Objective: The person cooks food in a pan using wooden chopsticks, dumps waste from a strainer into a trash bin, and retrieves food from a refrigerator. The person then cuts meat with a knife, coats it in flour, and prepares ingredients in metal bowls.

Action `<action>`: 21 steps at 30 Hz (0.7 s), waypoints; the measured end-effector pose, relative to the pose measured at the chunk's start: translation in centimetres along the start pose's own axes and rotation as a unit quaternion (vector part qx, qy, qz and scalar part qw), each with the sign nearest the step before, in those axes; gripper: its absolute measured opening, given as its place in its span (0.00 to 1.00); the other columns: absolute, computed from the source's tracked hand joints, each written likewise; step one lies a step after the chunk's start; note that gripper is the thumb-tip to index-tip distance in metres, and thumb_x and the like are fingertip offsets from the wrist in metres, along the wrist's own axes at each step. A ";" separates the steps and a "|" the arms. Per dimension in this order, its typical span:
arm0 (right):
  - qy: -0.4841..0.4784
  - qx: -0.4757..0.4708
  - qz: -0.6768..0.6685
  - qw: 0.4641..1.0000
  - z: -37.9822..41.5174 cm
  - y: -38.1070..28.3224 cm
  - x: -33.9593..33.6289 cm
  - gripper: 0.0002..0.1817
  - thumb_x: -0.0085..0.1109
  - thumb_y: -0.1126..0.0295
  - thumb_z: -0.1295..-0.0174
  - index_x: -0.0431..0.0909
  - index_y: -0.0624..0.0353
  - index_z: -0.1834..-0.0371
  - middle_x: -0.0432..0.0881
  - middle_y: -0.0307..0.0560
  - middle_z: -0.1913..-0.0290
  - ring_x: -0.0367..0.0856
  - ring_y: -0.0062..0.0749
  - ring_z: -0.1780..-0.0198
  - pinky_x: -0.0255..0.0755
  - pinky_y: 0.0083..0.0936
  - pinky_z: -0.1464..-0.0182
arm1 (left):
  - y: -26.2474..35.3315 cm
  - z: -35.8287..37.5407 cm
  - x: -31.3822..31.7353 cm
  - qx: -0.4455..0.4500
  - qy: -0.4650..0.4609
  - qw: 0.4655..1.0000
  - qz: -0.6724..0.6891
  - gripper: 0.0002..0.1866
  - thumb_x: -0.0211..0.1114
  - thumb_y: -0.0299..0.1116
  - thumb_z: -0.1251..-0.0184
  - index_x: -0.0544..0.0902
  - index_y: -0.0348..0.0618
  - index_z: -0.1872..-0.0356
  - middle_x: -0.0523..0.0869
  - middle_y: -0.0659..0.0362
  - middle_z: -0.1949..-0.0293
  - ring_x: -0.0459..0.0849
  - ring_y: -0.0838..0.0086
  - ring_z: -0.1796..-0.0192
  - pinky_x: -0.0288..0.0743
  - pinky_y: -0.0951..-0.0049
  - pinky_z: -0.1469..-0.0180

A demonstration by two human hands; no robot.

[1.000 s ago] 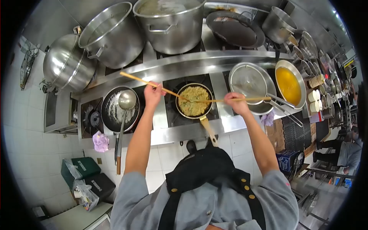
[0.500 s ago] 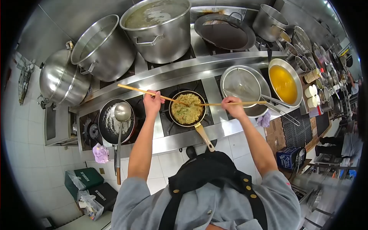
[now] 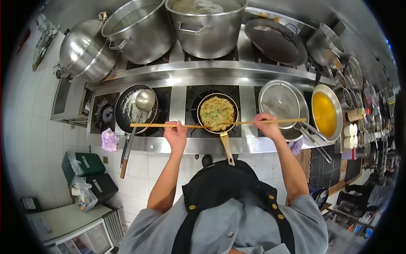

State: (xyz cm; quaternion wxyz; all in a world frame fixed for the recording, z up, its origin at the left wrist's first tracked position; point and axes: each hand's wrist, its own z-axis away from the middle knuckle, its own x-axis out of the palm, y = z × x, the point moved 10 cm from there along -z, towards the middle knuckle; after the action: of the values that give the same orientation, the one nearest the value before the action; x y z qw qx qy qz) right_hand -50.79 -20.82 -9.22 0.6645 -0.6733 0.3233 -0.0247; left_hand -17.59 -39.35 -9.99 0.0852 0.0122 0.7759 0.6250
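My left hand point(image 3: 175, 136) pinches one long wooden chopstick point(image 3: 157, 125), its tip at the near-left part of the food. A second wooden chopstick point(image 3: 284, 121) is gripped by my right hand point(image 3: 267, 123), its tip entering the food from the right. Between my hands, a small frying pan point(image 3: 227, 148) sits on a burner with its pale handle towards me. Filling the pan is a yellow egg-like mixture point(image 3: 216, 111) with green bits.
To the left, a ladle point(image 3: 145, 100) rests in a black pan point(image 3: 124, 94) dusted with white powder. Rightward are a strainer point(image 3: 279, 99) over a bowl and a pan of yellow liquid point(image 3: 324, 113). Large stockpots point(image 3: 207, 36) stand behind. A purple cloth point(image 3: 110, 140) lies front left.
My view has shifted, moving the stove rightward in frame. Both chopstick tips have moved from the food's middle towards its near edge. The left chopstick has swung from slanted to nearly level.
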 end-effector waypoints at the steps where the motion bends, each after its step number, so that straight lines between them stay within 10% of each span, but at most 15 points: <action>1: -0.010 0.002 -0.001 1.000 0.3 0.5 0.2 0.04 0.63 0.78 0.54 0.76 0.62 0.79 0.80 0.42 0.75 0.76 0.23 0.73 0.71 0.21 0.70 | 0.2 0.5 -1.2 0.003 0.018 1.000 0.019 0.06 0.56 0.24 0.34 0.67 0.36 0.67 0.76 0.57 0.74 0.80 0.75 0.79 0.76 0.78 0.75; 21: 0.045 -0.067 -0.027 0.996 4.6 -4.9 7.2 0.04 0.60 0.80 0.51 0.75 0.66 0.79 0.81 0.48 0.72 0.80 0.34 0.68 0.72 0.23 0.65 | 1.7 -14.3 4.2 0.037 -0.098 0.994 -0.043 0.07 0.59 0.25 0.37 0.70 0.35 0.69 0.78 0.57 0.79 0.81 0.76 0.80 0.74 0.77 0.79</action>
State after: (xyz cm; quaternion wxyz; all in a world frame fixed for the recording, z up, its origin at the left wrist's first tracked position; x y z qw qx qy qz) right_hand -40.99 -20.55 -8.10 0.6021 -0.7227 0.3354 -0.0512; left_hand -23.98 -52.30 -5.92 0.1869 0.0433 0.7862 0.5875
